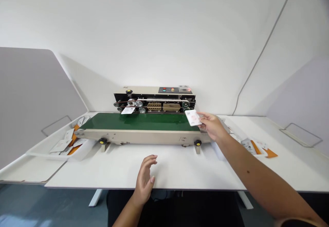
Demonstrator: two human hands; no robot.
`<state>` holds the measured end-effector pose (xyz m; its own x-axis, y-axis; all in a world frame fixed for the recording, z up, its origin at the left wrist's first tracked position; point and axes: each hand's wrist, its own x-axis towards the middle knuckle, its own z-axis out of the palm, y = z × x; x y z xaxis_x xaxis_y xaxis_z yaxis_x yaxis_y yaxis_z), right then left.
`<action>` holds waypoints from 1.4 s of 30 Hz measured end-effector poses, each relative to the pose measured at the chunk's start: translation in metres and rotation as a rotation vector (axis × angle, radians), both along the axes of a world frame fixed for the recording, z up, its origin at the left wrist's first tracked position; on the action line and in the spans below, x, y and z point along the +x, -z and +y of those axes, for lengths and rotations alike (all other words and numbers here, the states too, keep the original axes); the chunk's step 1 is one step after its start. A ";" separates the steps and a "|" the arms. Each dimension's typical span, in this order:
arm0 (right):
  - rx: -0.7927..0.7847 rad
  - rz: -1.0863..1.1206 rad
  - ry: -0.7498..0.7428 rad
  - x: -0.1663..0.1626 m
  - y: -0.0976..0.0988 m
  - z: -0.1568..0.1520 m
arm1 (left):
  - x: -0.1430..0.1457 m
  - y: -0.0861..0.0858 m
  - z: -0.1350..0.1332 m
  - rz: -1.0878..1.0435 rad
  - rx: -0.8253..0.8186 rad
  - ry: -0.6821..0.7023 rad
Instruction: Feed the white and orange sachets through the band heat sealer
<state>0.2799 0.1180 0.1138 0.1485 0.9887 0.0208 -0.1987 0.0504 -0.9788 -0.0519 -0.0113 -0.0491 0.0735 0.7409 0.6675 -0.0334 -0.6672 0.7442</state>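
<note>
My right hand [212,126] pinches a small white packet [193,117] with faint reddish print by its right edge. It holds the packet over the right end of the green conveyor belt [141,121], near the rollers at the right of the band sealing machine [154,91]. Another white packet [128,110] sticks out of the machine's left rollers, above the belt. My left hand [145,180] hovers empty over the front of the white table, its thumb and fingers apart.
At the left end of the belt stands a white bin [87,150] of white and orange packets. A second bin [260,155] with similar packets is at the right, partly behind my forearm. An orange packet [271,153] pokes past its rim. Grey panels [28,100] flank the table.
</note>
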 end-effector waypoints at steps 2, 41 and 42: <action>-0.039 0.044 0.094 0.012 -0.003 0.023 | 0.000 0.000 0.000 -0.010 0.006 -0.006; 0.016 -0.999 0.792 0.214 0.048 -0.004 | -0.004 -0.005 0.000 0.136 -0.007 -0.037; -0.077 -1.058 0.697 0.231 0.054 0.000 | -0.003 -0.006 0.000 0.138 -0.002 -0.040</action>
<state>0.5108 0.1179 0.0602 0.5821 0.7116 0.3935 0.7248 -0.2348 -0.6477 -0.0550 -0.0110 -0.0433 0.1350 0.7463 0.6518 0.0964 -0.6646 0.7410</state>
